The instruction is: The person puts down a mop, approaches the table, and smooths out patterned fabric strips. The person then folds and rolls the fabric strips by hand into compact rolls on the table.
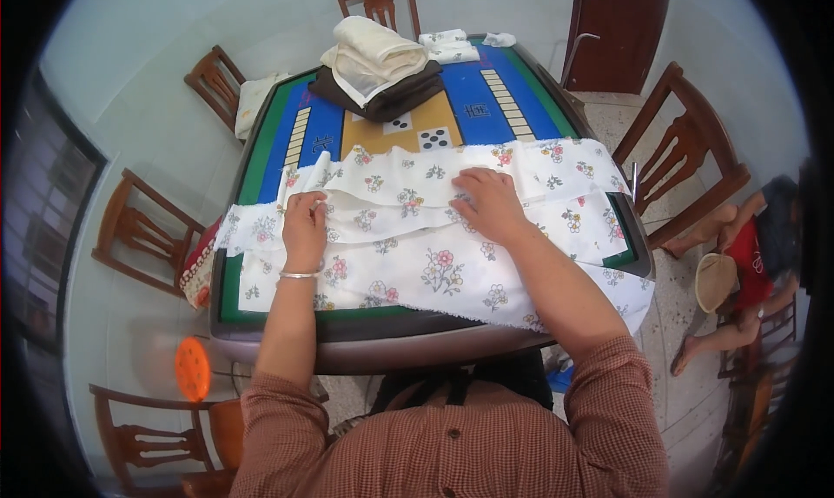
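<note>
A white floral-print fabric (443, 270) with frayed edges lies in overlapping layers across the near half of a mahjong table (430, 332). Along its left part, my left hand (304, 231), with a bangle at the wrist, has thumb and fingers closed at the edge of an upper layer. My right hand (490, 203) rests on the cloth right of the middle, palm down, thumb and bent fingers apart. Between the hands the upper layer forms loose, wavy folds. At the right, a corner of the fabric reaches over the table's rim.
Folded cream cloth (381, 52) lies on dark brown cloth (391, 97) at the table's far side. More folded floral fabric (449, 45) is at the far right. Wooden chairs (684, 146) surround the table. An orange stool (193, 369) stands left; a seated person (749, 263) holds a fan at right.
</note>
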`<state>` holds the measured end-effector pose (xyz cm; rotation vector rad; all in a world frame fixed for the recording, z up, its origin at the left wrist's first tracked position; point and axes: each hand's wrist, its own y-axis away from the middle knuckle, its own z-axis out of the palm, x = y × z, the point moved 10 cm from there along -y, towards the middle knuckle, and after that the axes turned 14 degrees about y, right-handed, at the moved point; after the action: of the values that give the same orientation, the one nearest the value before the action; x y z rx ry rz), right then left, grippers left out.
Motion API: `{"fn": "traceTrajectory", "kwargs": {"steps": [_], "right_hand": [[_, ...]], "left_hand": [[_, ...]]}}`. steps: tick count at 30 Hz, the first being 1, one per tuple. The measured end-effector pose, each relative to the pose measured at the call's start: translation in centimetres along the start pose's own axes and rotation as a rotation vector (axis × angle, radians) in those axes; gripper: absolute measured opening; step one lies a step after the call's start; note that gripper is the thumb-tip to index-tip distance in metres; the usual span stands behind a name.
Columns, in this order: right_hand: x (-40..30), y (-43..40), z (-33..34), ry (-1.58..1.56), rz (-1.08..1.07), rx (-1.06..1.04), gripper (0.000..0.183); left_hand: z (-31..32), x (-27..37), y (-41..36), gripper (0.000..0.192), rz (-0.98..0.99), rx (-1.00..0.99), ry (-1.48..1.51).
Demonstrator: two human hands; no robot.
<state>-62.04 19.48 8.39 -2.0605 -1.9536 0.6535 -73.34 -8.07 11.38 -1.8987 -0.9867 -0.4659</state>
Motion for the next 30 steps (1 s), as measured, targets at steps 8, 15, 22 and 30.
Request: {"fn": "traceTrajectory", "kwargs": {"steps": [8, 15, 22, 30], "right_hand": [[-0.2, -0.4, 1.5, 0.114, 0.028, -0.072, 0.050], [10.1, 2.0, 0.1, 0.399, 0.329, -0.495, 0.068], [11.6, 3.0, -4.8, 0.361, 0.372, -0.034, 0.044], [-4.9, -1.2, -0.3, 0.124, -0.046, -0.003, 0.043]], "left_hand": [[3.3, -0.8, 0.8, 0.030, 0.110, -0.305, -0.168], [3.1, -1.8, 1.6, 0.035, 0.226, -0.237, -0.376], [0.6, -1.2, 0.2, 0.031, 0.012, -0.096, -0.031], [0.1, -2.2, -0.1, 0.031, -0.106, -0.063, 0.037]]}}
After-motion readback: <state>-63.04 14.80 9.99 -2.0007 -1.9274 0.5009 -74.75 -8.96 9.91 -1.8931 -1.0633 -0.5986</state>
